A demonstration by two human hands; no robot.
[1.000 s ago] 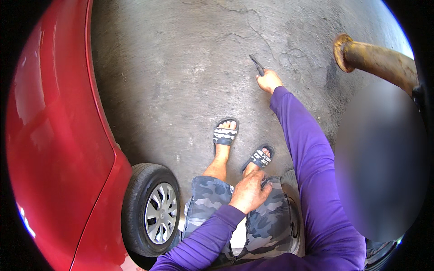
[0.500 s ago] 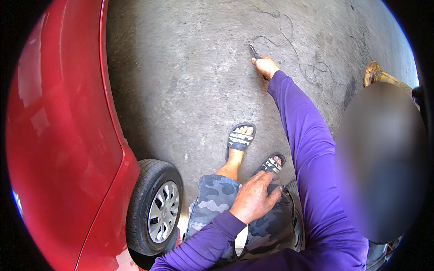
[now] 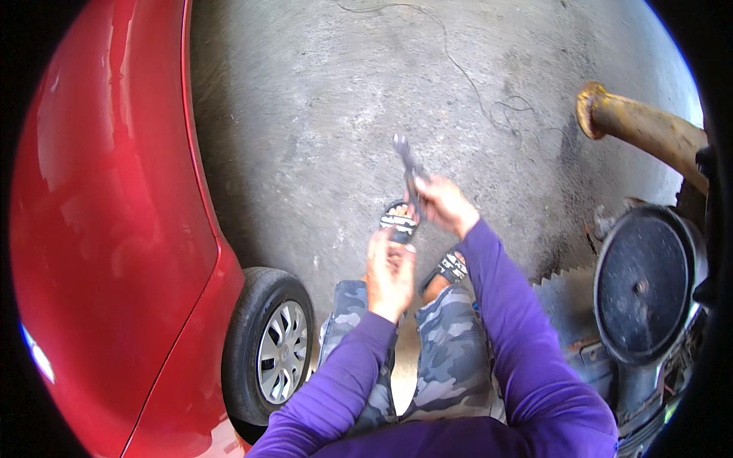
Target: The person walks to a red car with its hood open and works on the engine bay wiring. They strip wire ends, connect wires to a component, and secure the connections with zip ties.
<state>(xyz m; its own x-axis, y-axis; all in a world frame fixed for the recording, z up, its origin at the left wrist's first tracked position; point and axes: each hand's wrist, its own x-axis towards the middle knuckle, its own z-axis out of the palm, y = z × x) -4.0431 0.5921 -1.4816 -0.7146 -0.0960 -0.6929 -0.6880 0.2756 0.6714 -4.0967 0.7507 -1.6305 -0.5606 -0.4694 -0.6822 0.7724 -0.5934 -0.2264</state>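
Note:
My right hand (image 3: 443, 201) grips a dark hand tool (image 3: 407, 160), blurred but plier-like, with a lighter tip pointing up and away from me. My left hand (image 3: 388, 278) is raised just below it, fingers loosely bent and apart with nothing visible in them, not touching the tool. Both are smeared by motion. Under them are my sandalled feet (image 3: 398, 227) on the stained concrete floor (image 3: 313, 122) and my camouflage shorts (image 3: 450, 343).
A red car body (image 3: 114, 244) and a hubcapped wheel (image 3: 267, 343) are close on my left. On the right are a rusty yellow flanged pipe (image 3: 641, 118) and a round black metal part (image 3: 640, 282) among machinery. A thin cord (image 3: 473, 84) lies across the floor ahead.
My right hand has drawn the tool back toward me from farther out. My left hand has risen from my thigh toward it. The blurred patch on the right is gone.

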